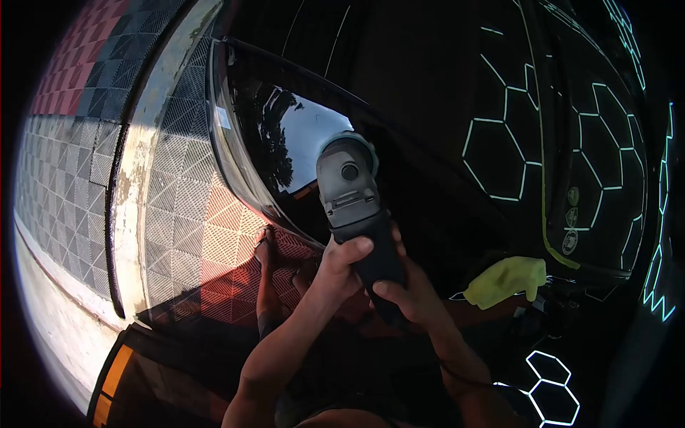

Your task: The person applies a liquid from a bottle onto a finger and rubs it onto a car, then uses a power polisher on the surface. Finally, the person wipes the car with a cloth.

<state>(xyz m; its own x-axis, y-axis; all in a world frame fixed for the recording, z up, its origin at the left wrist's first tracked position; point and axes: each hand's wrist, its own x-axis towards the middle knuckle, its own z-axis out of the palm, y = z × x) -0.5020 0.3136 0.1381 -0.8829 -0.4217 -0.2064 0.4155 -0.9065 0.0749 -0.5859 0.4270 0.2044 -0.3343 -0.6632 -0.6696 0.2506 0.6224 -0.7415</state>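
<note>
A grey and black power polisher [351, 185] points away from me, its round pad [365, 146] over the dark, glossy car panel [421, 157]. My left hand [338, 269] is wrapped around the left of the tool's black body, thumb on top. Farther back on the handle, my right hand [408, 289] grips it from the right, with fingertips showing past the far edge. The car's glass [292, 132] beside the pad mirrors sky and trees. Pad and panel overlap in this view.
A yellow cloth [506, 280] lies at the right, with dark objects [553, 314] below it. Glowing hexagon lines reflect in the dark bodywork. Patterned floor tiles [175, 171] and a worn pale strip [132, 178] run along the left. A dark orange-edged object [118, 371] stands lower left.
</note>
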